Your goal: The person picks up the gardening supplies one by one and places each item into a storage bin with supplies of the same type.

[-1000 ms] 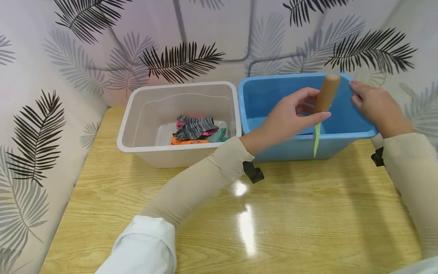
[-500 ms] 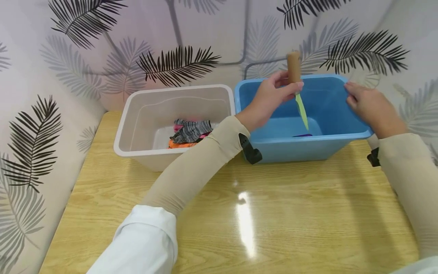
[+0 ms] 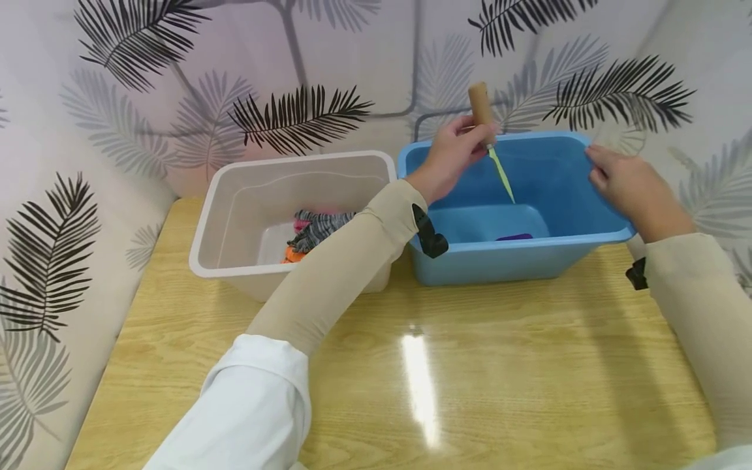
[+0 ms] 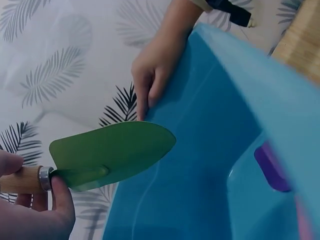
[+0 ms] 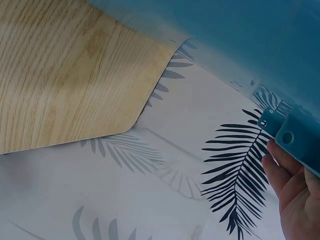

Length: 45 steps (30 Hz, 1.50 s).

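Note:
My left hand (image 3: 449, 156) pinches a garden trowel (image 4: 112, 152) where its wooden handle meets the metal collar. Over the back left part of the blue bin (image 3: 487, 258), the handle points up and the green blade slants down to the right, seen nearly edge-on in the head view. My right hand (image 3: 637, 186) grips the bin's right rim; in the right wrist view its fingers (image 5: 282, 160) curl up under the rim's edge. On the bin's floor lies a purple object (image 3: 514, 237), partly hidden by the front wall.
Left of the blue bin stands a beige bin (image 3: 205, 248) holding a grey striped knit glove (image 3: 320, 228) and orange fabric (image 3: 294, 254). My left forearm crosses its front right corner. Both bins stand on a wooden table (image 3: 499, 365) against a leaf-patterned wall covering (image 3: 364, 59).
My left hand has carried the trowel left and toward the back of the blue bin, from over its front right. The blade's tip now slants rightward. The right hand keeps its grip on the rim.

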Motion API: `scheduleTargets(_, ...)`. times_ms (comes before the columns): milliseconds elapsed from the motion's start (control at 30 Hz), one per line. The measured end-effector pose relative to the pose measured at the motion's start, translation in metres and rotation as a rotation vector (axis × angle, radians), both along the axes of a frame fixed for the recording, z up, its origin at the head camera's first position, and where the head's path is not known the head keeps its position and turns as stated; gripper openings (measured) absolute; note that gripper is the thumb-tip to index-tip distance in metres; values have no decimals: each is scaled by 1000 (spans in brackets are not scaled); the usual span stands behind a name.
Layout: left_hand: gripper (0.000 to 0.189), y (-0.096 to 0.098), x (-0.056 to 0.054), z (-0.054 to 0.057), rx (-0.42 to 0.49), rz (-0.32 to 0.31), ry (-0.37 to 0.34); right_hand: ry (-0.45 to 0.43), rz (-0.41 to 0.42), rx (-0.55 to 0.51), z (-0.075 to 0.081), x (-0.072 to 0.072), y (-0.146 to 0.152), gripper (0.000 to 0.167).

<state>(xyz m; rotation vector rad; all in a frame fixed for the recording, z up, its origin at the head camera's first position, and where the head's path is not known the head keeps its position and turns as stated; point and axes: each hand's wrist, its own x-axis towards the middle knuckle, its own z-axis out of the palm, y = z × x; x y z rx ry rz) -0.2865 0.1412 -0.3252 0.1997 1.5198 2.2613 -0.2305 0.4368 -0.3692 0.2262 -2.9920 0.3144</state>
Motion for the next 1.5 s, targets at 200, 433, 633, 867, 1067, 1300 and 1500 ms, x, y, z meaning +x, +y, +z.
scheduleTargets(200, 39, 2, -13, -4, -54, 59, 31, 6, 24, 0, -3, 1, -4, 48)
scheduleTargets(433, 41, 14, -23, -12, -147, 29, 120, 25, 6, -12, 0, 8, -2, 48)
scheduleTargets(633, 41, 19, -30, -23, -246, -4, 116, 30, -3, -2, 2, 9, -1, 48)
scheduleTargets(867, 46, 20, -33, -32, -459, -133, 90, 31, -7, -9, 3, 8, -2, 48)
scheduleTargets(1067, 50, 21, -30, -32, -525, -264, 12, 37, 3, -10, 0, 7, 0, 48)
scheduleTargets(1300, 52, 18, -27, -39, -670, -418, 55, 25, -4, -6, -1, 5, -1, 48)
scheduleTargets(1500, 38, 17, -28, -43, -695, -535, 87, -12, -27, -2, 0, 4, -2, 49)
